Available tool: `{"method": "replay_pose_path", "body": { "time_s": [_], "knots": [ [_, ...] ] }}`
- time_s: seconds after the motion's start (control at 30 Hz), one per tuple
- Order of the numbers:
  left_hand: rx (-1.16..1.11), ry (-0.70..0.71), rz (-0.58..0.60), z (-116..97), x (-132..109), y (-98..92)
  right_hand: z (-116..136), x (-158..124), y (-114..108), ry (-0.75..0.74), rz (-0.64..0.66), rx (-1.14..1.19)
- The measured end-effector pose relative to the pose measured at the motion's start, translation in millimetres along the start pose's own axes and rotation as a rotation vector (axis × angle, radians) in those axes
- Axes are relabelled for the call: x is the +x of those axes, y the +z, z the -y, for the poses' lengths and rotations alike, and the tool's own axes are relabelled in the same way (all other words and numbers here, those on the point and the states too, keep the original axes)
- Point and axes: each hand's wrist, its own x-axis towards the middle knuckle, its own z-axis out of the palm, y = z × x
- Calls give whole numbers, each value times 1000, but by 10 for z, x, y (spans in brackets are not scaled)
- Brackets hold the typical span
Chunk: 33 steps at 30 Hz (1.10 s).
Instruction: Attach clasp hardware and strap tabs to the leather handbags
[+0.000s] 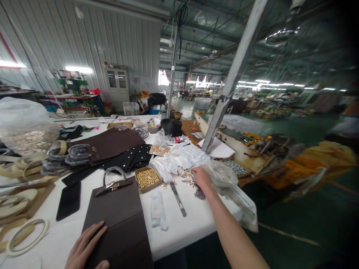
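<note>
A dark brown bag panel (119, 228) with a wrapped loop handle (114, 170) and a metal clasp (113, 185) lies on the white table. Flat on its lower left part rests my left hand (88, 244), fingers stretched out. My right hand (202, 179) is stretched forward over a scatter of small gold metal pieces (185, 173) beside clear plastic bags. Its fingers are curled together, and whatever is between them is hidden. Tweezers (178, 200) lie in front of the scatter, near a folded plastic wrapper (157, 210). A box of gold studs (147, 178) stands beyond the panel.
Stacked brown panels (112, 144) and wrapped handles (78, 154) lie at the back left. A black phone (68, 201) and a tape roll (26, 237) are at the left. A metal post (221, 108) rises behind my right hand; a machine (238, 149) stands beyond.
</note>
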Motion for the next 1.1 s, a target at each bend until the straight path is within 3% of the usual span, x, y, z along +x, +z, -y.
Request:
{"method": "replay_pose_path", "body": {
  "time_s": [0.27, 0.4, 0.5, 0.57, 0.63, 0.67, 0.73, 0.8, 0.87, 0.97, 1.1],
  "knots": [
    [-150, -132, 21, -129, 52, -146, 94, 87, 159, 20, 21, 7],
    [-302, -304, 5, -119, 108, -224, 72, 81, -32, 5, -68, 68],
    [-362, -418, -96, -95, 207, -274, 152, -64, -294, 14, -213, 116],
    [-386, -494, -181, -83, 321, -312, 438, -333, -405, -14, -290, 214],
    [-426, -568, -254, -71, 476, -352, 967, -766, -405, -113, -282, 473],
    [-436, -601, -304, -57, 566, -370, 1301, -1030, -368, -186, -191, 658],
    [-407, -654, -360, 7, 757, -393, 2008, -1594, -256, -334, 116, 873],
    [-327, -737, -347, 123, 938, -404, 2624, -2097, -110, -466, 336, 966],
    [-413, -853, -281, 261, 1098, -412, 3043, -2437, 78, -542, 479, 1002],
    [-641, -957, -135, 458, 1294, -423, 3273, -2611, 404, -550, 557, 989],
    [-707, -1033, -50, 696, 1457, -388, 3173, -2567, 717, -383, 592, 1008]
  ]
}}
